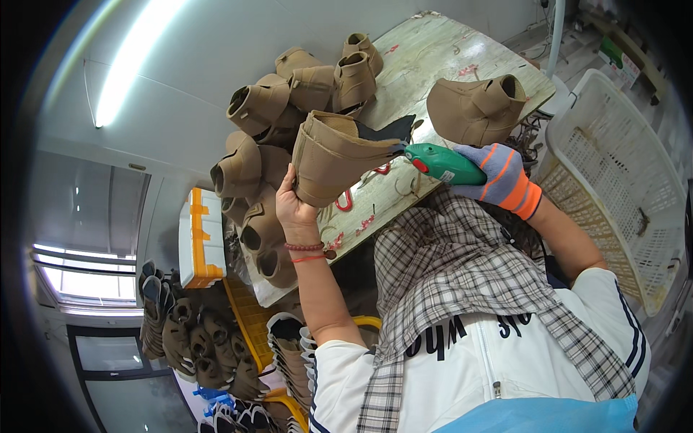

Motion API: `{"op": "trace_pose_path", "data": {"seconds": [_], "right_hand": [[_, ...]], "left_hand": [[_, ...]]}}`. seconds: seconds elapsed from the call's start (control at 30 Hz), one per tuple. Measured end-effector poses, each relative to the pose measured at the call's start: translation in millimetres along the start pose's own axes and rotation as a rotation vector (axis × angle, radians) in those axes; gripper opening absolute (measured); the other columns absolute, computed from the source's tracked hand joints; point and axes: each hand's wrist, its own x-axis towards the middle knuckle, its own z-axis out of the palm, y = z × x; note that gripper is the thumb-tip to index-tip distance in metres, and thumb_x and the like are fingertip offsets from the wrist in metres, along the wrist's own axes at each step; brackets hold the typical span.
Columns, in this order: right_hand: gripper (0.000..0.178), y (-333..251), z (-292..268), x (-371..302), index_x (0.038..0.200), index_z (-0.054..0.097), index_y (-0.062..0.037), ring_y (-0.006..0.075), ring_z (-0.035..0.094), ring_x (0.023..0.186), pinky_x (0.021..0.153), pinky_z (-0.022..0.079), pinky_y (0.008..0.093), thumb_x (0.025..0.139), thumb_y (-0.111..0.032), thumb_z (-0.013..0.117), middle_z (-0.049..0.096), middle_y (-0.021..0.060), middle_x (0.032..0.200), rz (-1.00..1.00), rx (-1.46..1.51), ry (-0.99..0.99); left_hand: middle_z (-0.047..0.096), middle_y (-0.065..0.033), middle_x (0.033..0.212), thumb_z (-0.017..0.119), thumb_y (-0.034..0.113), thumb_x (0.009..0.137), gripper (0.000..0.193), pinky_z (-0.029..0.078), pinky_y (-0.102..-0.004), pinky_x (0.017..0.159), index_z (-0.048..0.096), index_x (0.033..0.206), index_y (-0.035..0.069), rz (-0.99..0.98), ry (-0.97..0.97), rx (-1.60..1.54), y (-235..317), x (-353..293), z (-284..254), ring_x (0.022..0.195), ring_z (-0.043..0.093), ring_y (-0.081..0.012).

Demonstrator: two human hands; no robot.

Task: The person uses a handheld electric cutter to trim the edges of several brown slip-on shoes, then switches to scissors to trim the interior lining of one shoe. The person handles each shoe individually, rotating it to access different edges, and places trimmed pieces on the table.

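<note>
My bare left hand (pixel 294 208) grips a tan shoe upper (pixel 328 162) by its lower left side, holding it above the worktable (pixel 404 72). From the upper's right side a dark lining flap (pixel 390 130) sticks out. In a grey and orange glove, my right hand (pixel 498 177) is closed around green electric scissors (pixel 444 164) with a red button. Their tip meets the edge of the upper near the dark flap; whether the blades are biting into it is too small to tell. Another tan upper (pixel 473 108) stands on the table beyond the scissors.
Several tan uppers (pixel 260 108) are heaped along the table's left side. A white plastic basket (pixel 613 159) stands at the right, with dark scraps (pixel 530 141) by the table edge. Left are a white and orange box (pixel 202 238) and racks of stacked uppers (pixel 209 339).
</note>
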Motion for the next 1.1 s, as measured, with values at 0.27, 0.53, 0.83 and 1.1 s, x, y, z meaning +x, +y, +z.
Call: {"op": "trace_pose_path", "data": {"seconds": [0.27,0.53,0.83,1.1], "right_hand": [[0.055,-16.6,9.7,12.4,0.104,0.066,-0.0069,0.0272,0.064,0.061,0.056,0.051,0.0322,0.062,-0.038,0.083,0.066,0.0116,0.075,0.002,0.166,0.039],[0.062,-24.9,27.1,19.1,0.107,0.066,-0.0038,0.0235,0.066,0.067,0.062,0.053,0.0305,0.064,-0.044,0.082,0.067,0.0132,0.080,0.195,0.361,-0.027],[0.066,-16.2,42.5,20.4,0.112,0.062,-0.0008,0.0185,0.069,0.078,0.071,0.054,0.0284,0.067,-0.046,0.081,0.069,0.0136,0.088,0.393,0.613,-0.007],[0.066,-16.4,36.2,21.4,0.112,0.062,-0.0015,0.0174,0.068,0.076,0.070,0.054,0.0281,0.067,-0.047,0.081,0.070,0.0125,0.087,0.446,0.591,-0.036]], "left_hand": [[0.054,-0.0168,0.129,0.045,0.012,0.097,0.032,0.040,-0.0492,0.104,0.049,0.125,-0.003,0.201,0.061,0.081,-35.2,-14.9,16.7,0.120,0.051,-0.0305],[0.053,-0.0128,0.131,0.050,0.008,0.095,0.037,0.040,-0.0464,0.104,0.046,0.131,0.002,0.351,-0.091,0.266,-53.9,-31.7,23.0,0.120,0.051,-0.0282],[0.057,-0.0096,0.125,0.057,-0.002,0.088,0.036,0.045,-0.0404,0.099,0.054,0.124,0.001,0.514,-0.137,0.563,-75.7,-29.3,19.7,0.115,0.055,-0.0235],[0.067,-0.0050,0.105,0.063,-0.003,0.084,0.023,0.046,-0.0286,0.089,0.066,0.107,0.001,0.592,-0.082,0.786,-86.8,-21.1,12.4,0.098,0.061,-0.0141]]}}
